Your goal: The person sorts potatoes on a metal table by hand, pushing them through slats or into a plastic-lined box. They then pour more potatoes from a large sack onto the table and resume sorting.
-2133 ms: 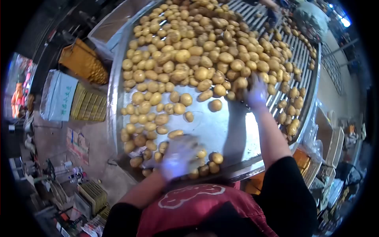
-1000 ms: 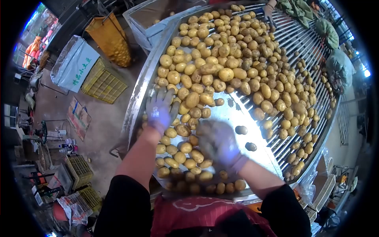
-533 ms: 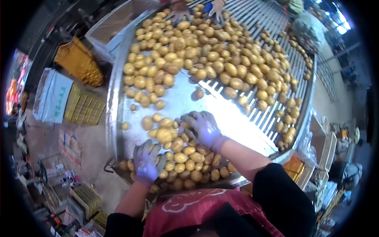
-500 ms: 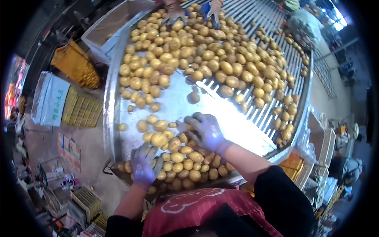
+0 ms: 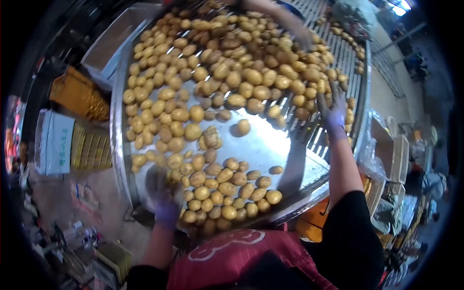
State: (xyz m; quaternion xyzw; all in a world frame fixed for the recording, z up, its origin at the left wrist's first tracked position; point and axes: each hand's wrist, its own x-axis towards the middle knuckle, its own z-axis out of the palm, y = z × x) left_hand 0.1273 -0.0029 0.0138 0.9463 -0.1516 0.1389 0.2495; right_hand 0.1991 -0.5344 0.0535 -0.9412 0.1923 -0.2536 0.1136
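Potatoes spread across a steel sorting worktop (image 5: pixel 261 150).

The potatoes (image 5: pixel 217 77) are heaped on the far half, and a smaller cluster (image 5: pixel 222 193) lies at the near edge. The right hand (image 5: pixel 333 108) is laid open, fingers spread, at the roller bars. The left hand (image 5: pixel 162 193) is blurred beside the near cluster; its grip cannot be told.

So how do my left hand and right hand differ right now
The left hand is close to the body at the table's near-left edge, beside the near pile of potatoes; the right hand is stretched far out over the roller bars. The left looks motion-blurred, the right sharper, fingers spread. Both wear pale gloves.
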